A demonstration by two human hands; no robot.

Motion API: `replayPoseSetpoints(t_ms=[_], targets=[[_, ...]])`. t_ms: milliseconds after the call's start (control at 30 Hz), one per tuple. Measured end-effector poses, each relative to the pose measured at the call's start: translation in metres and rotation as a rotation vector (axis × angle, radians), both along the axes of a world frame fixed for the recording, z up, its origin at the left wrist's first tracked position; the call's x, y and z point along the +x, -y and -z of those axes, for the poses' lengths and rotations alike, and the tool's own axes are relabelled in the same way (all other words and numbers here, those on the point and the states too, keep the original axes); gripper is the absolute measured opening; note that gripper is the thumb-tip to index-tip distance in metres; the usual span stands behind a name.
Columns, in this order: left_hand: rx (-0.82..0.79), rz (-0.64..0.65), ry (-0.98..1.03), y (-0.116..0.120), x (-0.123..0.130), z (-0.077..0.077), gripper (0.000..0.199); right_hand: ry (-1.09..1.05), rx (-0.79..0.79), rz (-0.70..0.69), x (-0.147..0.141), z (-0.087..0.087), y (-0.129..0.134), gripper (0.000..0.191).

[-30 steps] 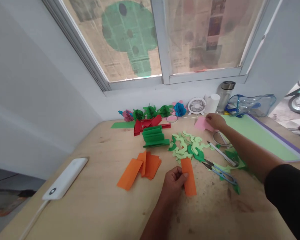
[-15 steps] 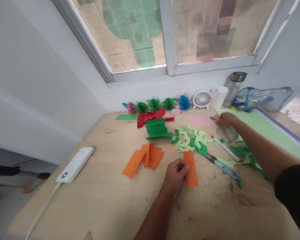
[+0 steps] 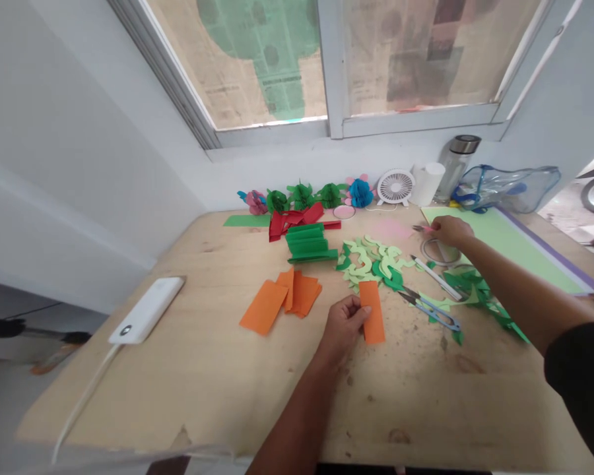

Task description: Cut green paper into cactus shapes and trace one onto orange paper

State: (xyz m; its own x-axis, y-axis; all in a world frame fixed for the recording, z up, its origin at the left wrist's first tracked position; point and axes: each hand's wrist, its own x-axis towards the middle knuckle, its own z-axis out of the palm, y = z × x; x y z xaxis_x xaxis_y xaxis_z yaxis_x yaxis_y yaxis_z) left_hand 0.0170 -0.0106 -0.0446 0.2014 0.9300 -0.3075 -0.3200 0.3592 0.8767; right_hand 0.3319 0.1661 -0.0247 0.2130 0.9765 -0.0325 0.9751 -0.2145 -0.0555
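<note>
i see the left hand [image 3: 345, 322] pinching a flat orange paper strip [image 3: 375, 320], the right hand [image 3: 450, 232] gripping a small pointed tool [image 3: 426, 229].

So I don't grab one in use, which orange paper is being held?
The rightmost orange paper, pinched by the left hand; the other orange papers lie untouched to its left.

The left hand [image 3: 344, 322] pinches an oblong orange strip [image 3: 375, 320], one end pointing windowward; the right hand [image 3: 451, 232] holds small pink snips [image 3: 420, 228], tips leftward.
</note>
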Motion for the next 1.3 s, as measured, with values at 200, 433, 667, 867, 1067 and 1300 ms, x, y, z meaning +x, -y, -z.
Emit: replayPoseSetpoints(t_ms=[200, 433, 667, 867, 1067, 1300], targets=[[0.006, -0.001, 0.021, -0.003, -0.001, 0.005, 0.032, 0.006, 0.025, -0.027, -0.001, -0.01, 0.013, 0.026], [-0.008, -0.029, 0.067, -0.005, -0.002, 0.012, 0.033, -0.035, 0.108, -0.083, -0.041, -0.037, 0.054, 0.032], [-0.031, -0.05, 0.107, -0.006, -0.002, 0.007, 0.033, -0.161, 0.028, -0.389, -0.088, -0.027, 0.149, 0.024], [0.009, -0.07, 0.126, -0.001, -0.001, 0.004, 0.031, -0.033, -0.028, -0.367, -0.079, -0.011, 0.177, 0.025], [0.033, -0.072, 0.146, 0.001, -0.001, 0.003, 0.03, -0.028, -0.105, -0.353, -0.083, -0.008, 0.178, 0.016], [0.05, -0.072, 0.157, 0.003, -0.002, 0.002, 0.03, -0.064, -0.052, -0.295, -0.081, -0.003, 0.177, 0.019]])
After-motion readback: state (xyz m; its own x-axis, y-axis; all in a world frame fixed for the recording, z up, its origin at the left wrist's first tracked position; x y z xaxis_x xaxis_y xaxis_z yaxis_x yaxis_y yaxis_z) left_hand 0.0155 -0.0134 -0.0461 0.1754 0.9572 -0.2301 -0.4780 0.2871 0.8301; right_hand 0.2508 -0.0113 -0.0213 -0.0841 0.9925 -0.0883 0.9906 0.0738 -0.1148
